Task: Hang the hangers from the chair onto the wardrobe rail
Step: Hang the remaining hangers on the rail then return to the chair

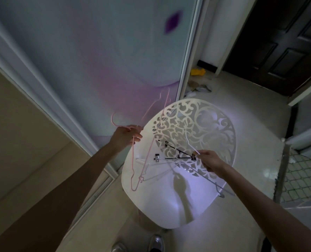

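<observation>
Shoes (pixel 156 242): two toes at the bottom edge, cut off by the frame.

Chair (pixel 169 206): white, smooth seat with a cut-out scrollwork back; lit by a bright patch, with a dark shadow falling across the seat. Legs hidden under the seat.

Hangers on the seat (pixel 162 167): a tangle of thin pale wire hangers, hard to count against the white surface. A black clip hanger (pixel 178 153) lies across them beside the backrest; a grey wire hanger (pixel 212 182) juts over the seat's right edge, its hook hanging off.

Right hand (pixel 210 160): fingers curled, pinching a thin white hanger (pixel 190 142) whose wire rises against the backrest; most of its outline is lost in the scrollwork.

Left hand (pixel 127 136): raised left of the chair, fingers gripping pink hangers (pixel 145 157) near the hooks. Thin pink wire; frames hang down over the seat's left edge. Motion-blurred, so their number is unclear.

Sliding door (pixel 96 60): pale panel with purple tint, behind the chair.

Yellow object (pixel 197 71): on the floor beyond, indistinct.

Dark door (pixel 278 42): far right, partly cut off.
</observation>
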Motion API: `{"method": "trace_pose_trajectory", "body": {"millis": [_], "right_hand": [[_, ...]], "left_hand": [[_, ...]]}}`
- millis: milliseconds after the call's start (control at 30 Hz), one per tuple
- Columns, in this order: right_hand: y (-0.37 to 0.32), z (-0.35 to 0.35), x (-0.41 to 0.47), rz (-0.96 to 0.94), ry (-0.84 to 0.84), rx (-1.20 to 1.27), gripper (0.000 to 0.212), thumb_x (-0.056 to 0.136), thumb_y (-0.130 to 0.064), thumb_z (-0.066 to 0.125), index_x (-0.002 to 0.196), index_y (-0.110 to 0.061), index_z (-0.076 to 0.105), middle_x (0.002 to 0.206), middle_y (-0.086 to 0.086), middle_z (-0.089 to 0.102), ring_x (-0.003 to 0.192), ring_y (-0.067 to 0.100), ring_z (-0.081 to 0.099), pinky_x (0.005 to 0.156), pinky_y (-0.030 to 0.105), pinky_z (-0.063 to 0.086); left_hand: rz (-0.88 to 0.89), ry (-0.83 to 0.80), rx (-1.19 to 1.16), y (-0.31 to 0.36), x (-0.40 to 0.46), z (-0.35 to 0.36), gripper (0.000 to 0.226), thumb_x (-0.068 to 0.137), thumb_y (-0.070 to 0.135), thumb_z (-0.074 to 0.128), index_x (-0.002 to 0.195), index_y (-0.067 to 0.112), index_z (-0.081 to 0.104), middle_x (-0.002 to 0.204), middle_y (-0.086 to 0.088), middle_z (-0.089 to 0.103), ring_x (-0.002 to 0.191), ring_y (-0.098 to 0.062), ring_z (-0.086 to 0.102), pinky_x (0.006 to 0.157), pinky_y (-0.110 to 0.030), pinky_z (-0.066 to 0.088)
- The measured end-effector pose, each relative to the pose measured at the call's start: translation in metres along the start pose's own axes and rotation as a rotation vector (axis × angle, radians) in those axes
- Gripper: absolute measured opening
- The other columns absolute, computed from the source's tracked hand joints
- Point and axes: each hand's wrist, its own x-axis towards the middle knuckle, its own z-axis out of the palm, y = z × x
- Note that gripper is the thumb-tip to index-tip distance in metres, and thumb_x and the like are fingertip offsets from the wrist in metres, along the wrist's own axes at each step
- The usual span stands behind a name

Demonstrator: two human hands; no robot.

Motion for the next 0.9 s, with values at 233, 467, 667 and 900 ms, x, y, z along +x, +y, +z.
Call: {"method": "trace_pose_trajectory", "body": {"millis": [233,467,667,900], "right_hand": [[0.002,0.033,-0.009,0.066,-0.013,-0.001,0.023,0.092,-0.014,0.049,0.069,-0.017,0.051,0.066,0.001,0.047,0.053,0.011,0.04,0.046,0.02,0.033],[0.064,0.108,-0.006,0.284,-0.088,-0.04,0.042,0.087,-0.043,0.059,0.093,-0.002,0.054,0.092,0.007,0.066,0.041,0.009,0.044,0.031,0.016,0.026],[0.074,0.131,-0.012,0.37,-0.317,0.311,0.022,0.093,-0.02,0.056,0.093,0.003,0.057,0.083,0.009,0.07,0.029,0.004,0.023,0.031,0.014,0.023],[0.064,0.121,-0.05,0.309,-0.34,0.535,0.019,0.099,-0.009,0.038,0.096,-0.002,0.056,0.068,0.005,0.049,0.026,0.002,0.024,0.028,0.013,0.019]], "left_hand": [[0.07,0.078,-0.153,0.038,-0.026,-0.011,0.021,0.099,0.013,0.041,0.089,0.016,0.06,0.049,0.011,0.065,0.05,-0.003,0.064,0.054,-0.011,0.053],[-0.07,0.068,-0.286,-0.039,-0.055,-0.018,0.019,0.099,0.017,0.04,0.097,0.016,0.059,0.06,0.011,0.064,0.053,-0.001,0.063,0.071,-0.02,0.053],[-0.169,0.094,-0.298,-0.078,-0.071,-0.024,0.022,0.1,0.018,0.038,0.1,0.018,0.059,0.074,0.005,0.063,0.06,0.0,0.068,0.064,-0.016,0.056],[-0.282,0.196,-0.352,-0.092,-0.091,-0.044,0.022,0.098,0.013,0.04,0.094,0.015,0.061,0.056,0.005,0.058,0.044,-0.001,0.059,0.072,-0.026,0.053]]}}
